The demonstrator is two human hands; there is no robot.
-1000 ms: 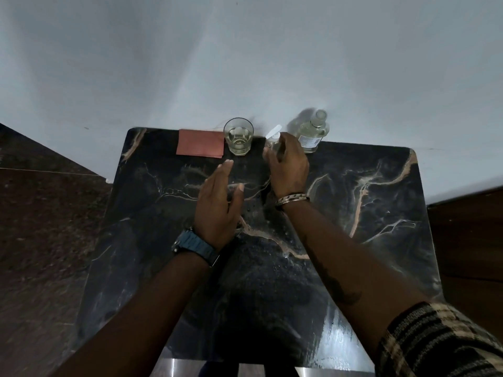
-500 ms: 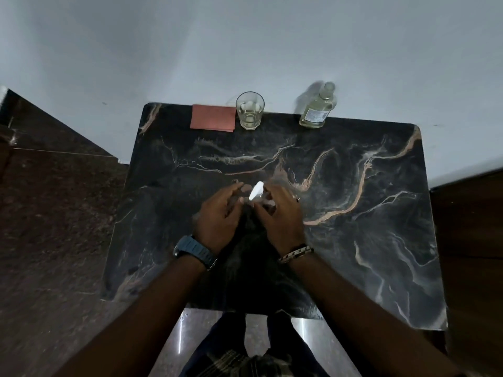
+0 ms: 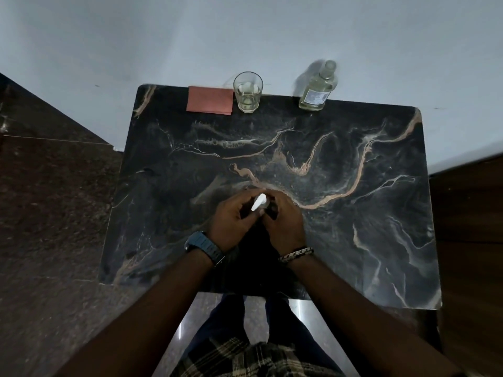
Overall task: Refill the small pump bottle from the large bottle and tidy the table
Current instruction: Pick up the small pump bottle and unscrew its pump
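Fingers [image 3: 246, 210] hide small pump bottle [image 3: 258, 202] body.

Table [image 3: 353, 213] glossy dark marble; tumbler [image 3: 248, 92], large bottle [image 3: 317, 88] clear glass; pump head [image 3: 258, 202] white plastic.

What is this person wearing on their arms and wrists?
The left hand has a dark blue-grey digital-style watch with a ridged strap on its wrist. The right hand has a thin braided bracelet, light and dark, on its wrist. Both forearms are bare; no sleeves reach them here.
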